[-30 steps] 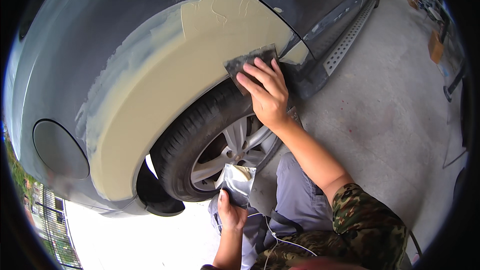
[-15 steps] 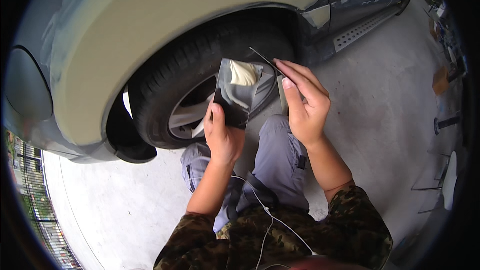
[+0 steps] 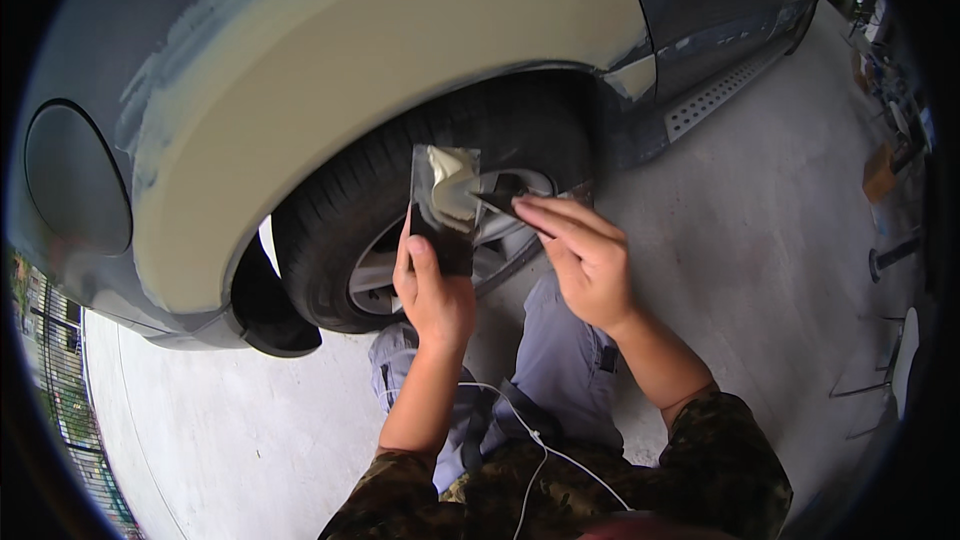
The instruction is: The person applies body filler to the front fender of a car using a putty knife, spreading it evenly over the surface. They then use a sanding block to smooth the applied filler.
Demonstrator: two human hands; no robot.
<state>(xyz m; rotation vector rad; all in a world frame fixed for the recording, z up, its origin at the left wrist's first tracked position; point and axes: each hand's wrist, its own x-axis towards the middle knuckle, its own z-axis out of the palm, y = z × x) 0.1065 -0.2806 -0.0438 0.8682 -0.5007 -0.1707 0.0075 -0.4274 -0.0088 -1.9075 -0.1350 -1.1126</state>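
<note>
My left hand [image 3: 437, 308] is closed around the lower end of a flat putty board [image 3: 455, 254], its thumb lying over the near face. A smear of cream-coloured putty [image 3: 453, 196] covers part of the board's upper half. In my right hand [image 3: 592, 265] I grip a thin dark putty spreader [image 3: 512, 212], fingers along its back and thumb beneath. Its tip reaches the right edge of the board beside the putty; whether it touches cannot be made out. Beyond both hands is a car's fender [image 3: 330, 90], coated with beige filler over its wheel arch.
A tyre [image 3: 330, 250] with a silver spoked rim sits behind the board. To the right runs a perforated side step [image 3: 715, 100]. A cardboard box [image 3: 878, 172] and a white chair [image 3: 905, 365] stand at the far right. A white cable [image 3: 545, 438] hangs over my lap.
My right hand has lowered and turned, bringing the spreader from above the board's right side to its edge by the putty. The putty lump has changed shape. My view has shifted slightly.
</note>
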